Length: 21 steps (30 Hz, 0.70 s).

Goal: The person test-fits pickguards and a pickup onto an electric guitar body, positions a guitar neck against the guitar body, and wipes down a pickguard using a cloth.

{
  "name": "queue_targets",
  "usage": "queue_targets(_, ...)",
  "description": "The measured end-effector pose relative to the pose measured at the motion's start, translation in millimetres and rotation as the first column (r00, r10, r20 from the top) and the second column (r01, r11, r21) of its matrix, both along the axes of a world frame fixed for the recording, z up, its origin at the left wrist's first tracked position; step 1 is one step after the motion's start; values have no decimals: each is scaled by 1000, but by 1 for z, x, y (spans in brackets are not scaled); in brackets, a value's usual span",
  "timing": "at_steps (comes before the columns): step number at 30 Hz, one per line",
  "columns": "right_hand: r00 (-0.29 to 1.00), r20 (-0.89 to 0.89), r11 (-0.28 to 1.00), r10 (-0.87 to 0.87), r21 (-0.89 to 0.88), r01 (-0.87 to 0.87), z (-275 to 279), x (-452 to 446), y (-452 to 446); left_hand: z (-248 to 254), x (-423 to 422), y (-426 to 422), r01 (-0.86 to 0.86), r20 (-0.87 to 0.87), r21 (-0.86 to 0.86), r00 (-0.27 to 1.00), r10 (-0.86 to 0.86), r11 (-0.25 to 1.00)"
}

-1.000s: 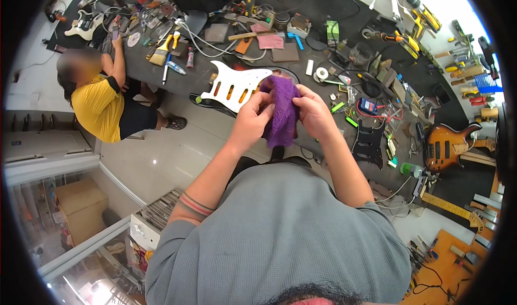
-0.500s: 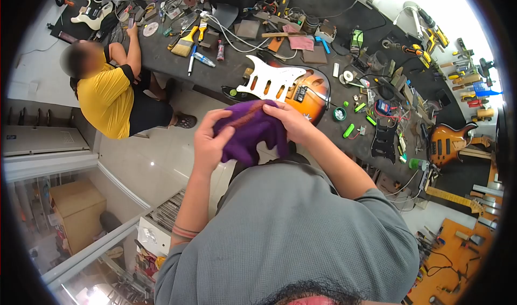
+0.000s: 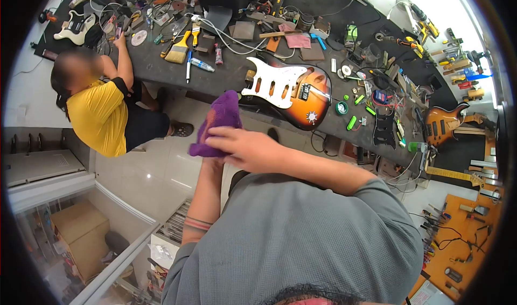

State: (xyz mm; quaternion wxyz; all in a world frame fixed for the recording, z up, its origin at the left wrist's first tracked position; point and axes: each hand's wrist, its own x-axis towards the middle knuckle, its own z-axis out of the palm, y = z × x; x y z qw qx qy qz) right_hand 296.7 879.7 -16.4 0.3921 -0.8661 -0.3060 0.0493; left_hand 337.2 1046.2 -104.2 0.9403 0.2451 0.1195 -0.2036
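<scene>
A purple cloth [image 3: 226, 114] with a reddish-brown stain is bunched over my left hand [image 3: 214, 162], in front of my body. Only the wrist shows below the cloth; the left fingers are hidden. Across the lower part of the cloth lies my right hand [image 3: 242, 148], its fingers bent onto the fabric and slightly blurred. Just beyond, a sunburst electric guitar body [image 3: 311, 104] rests at the bench edge. Its white pickguard [image 3: 273, 84] has open slots and lies on the body, somewhat askew.
On the dark workbench [image 3: 156, 71] are brushes [image 3: 177, 52], pens, sanding blocks and cables. A black pickguard [image 3: 383, 132] and another sunburst guitar [image 3: 439, 126] are at the right. A person in a yellow shirt [image 3: 99, 119] sits at the left, one hand on the bench.
The cloth was stretched between both hands; it is now bunched over my left hand. My right hand has moved left and down across it. The view has shifted slightly, showing more of the guitar body.
</scene>
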Motion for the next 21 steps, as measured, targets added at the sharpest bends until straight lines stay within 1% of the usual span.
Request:
queue_targets(1, 990, -92, 981, -102, 154, 116, 3, 2, -20, 8, 11, -1, 25, 69, 40, 997, -27, 999)
queue_targets(2, 944, -232, 959, -236, 103, 265, -2, 9, -44, 8, 26, -1, 80, 285, 218, 948, -141, 973)
queue_targets(3, 841, -362, 876, -402, 116, 469, -31, 19, -68, 8, 40, -1, 51, 471, 384, 848, -243, 922)
queue_targets(4, 694, -484, 740, -534, 130, 660, -58, 30, -91, 4, 50, 2, 67, 475, 334, 850, -229, 940)
queue_targets(5, 623, -432, 663, -652, 74, 745, -112, 47, -123, 1, 59, 5, 83, 477, 284, 852, -216, 955)
queue_targets(6, 542, -369, 575, -755, 26, 818, -175, 68, -156, -4, 67, 5, 86, 441, 290, 872, -213, 953)
queue_targets(7, 447, -424, 495, -788, -2, 869, -233, 90, -182, -6, 75, 2, 85, 404, 297, 892, -206, 951)
queue_targets(8, 347, -477, 414, -807, -38, 909, -267, 109, -196, -2, 81, -6, 50, 369, 266, 917, -150, 963)
queue_targets(10, 315, -483, 400, -817, -80, 913, -261, 134, -202, 13, 87, -26, -29, 286, 210, 958, -33, 977)
queue_targets(11, 298, -486, 392, -822, -102, 914, -256, 142, -201, 21, 90, -28, -52, 248, 219, 969, -4, 974)
queue_targets(13, 291, -344, 361, -893, -161, 918, -257, 153, -196, 32, 98, -33, -96, 181, 229, 982, 54, 969)
queue_targets(14, 283, -269, 340, -920, -194, 920, -256, 152, -193, 28, 98, -31, -92, 146, 206, 987, 62, 974)
queue_targets(15, 313, -328, 377, -891, -150, 914, -256, 153, -197, 20, 101, -26, -86, 116, 178, 991, 66, 980)
queue_targets(16, 320, -362, 395, -875, -152, 906, -249, 157, -197, 12, 107, -24, -80, 90, 147, 994, 68, 986)
queue_targets(18, 332, -430, 435, -840, -166, 885, -241, 154, -198, -3, 116, -22, -63, 121, 146, 992, 46, 987)
queue_targets(19, 362, -527, 457, -769, -58, 888, -242, 155, -200, -9, 121, -22, -54, 135, 145, 990, 34, 988)
queue_targets(21, 315, -574, 437, -756, -84, 895, -249, 152, -205, -20, 132, -23, -32, 134, 178, 991, 8, 984)
